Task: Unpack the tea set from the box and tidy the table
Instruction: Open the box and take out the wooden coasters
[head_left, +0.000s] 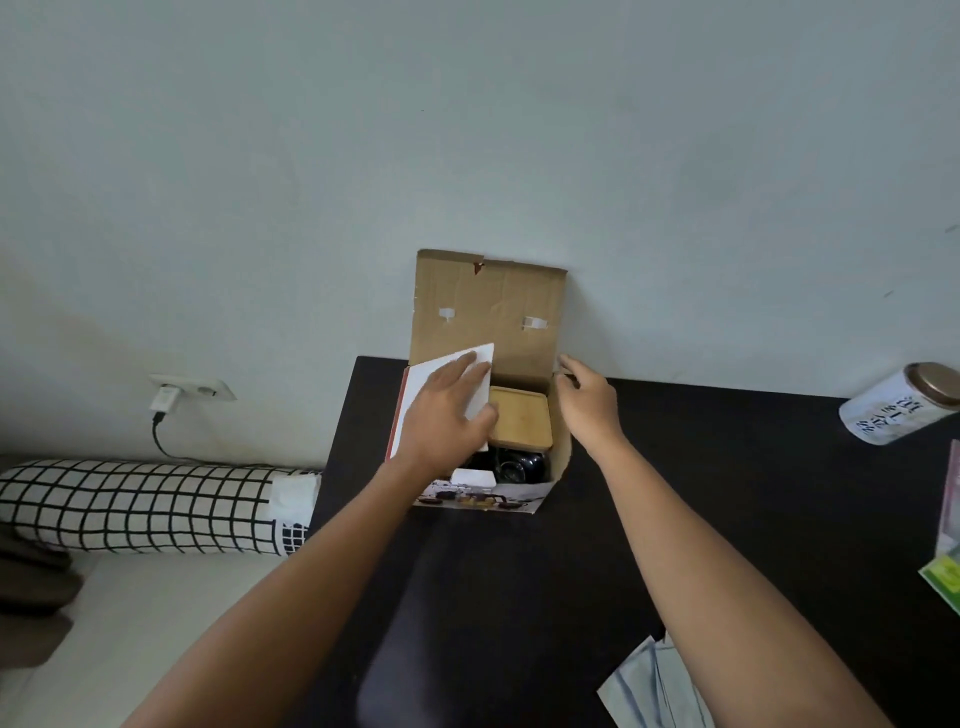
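An open cardboard box stands at the far edge of the black table, its lid leaning upright against the wall. Inside I see a bamboo lid, a dark glossy teapot and a small white piece. My left hand grips a white foam sheet over the box's left half, fingers on top and thumb under its edge. My right hand hovers at the box's right wall, fingers loosely curled and holding nothing.
A white tea tin lies on its side at the right. Pale paper lies near the front edge, and coloured packets sit at the far right. Left of the table lie a grid-patterned bolster and a wall socket.
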